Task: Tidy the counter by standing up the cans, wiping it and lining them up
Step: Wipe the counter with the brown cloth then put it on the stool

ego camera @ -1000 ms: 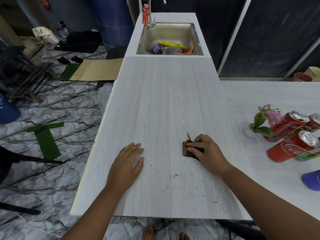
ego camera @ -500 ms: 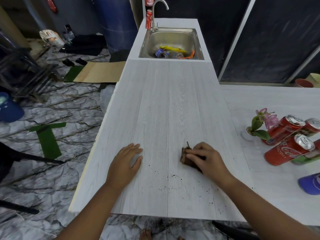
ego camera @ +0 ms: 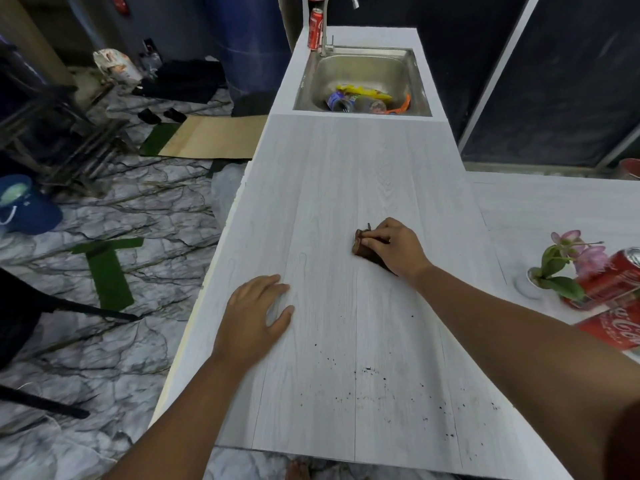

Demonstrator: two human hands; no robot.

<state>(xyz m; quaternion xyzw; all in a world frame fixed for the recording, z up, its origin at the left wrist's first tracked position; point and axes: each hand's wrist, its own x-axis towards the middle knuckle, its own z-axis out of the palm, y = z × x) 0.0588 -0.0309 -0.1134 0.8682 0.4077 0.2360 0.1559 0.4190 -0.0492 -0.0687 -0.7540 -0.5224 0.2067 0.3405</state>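
Brown cloth (ego camera: 359,250) pinched in right grip (ego camera: 394,247) on worktop (ego camera: 329,174). Dark crumbs (ego camera: 370,370) toward the near edge, behind that grip. Left grip (ego camera: 252,313) flat, fingers straight, holding nothing.

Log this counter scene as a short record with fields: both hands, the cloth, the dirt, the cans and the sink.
left hand: flat on the counter, holding nothing
right hand: grips a brown cloth on the counter
dirt: dark specks near the front edge, on this side of the cloth
cans: red cans at the right edge beside a pink-flowered plant; one upright can by the faucet
sink: holds bottles and wrappers
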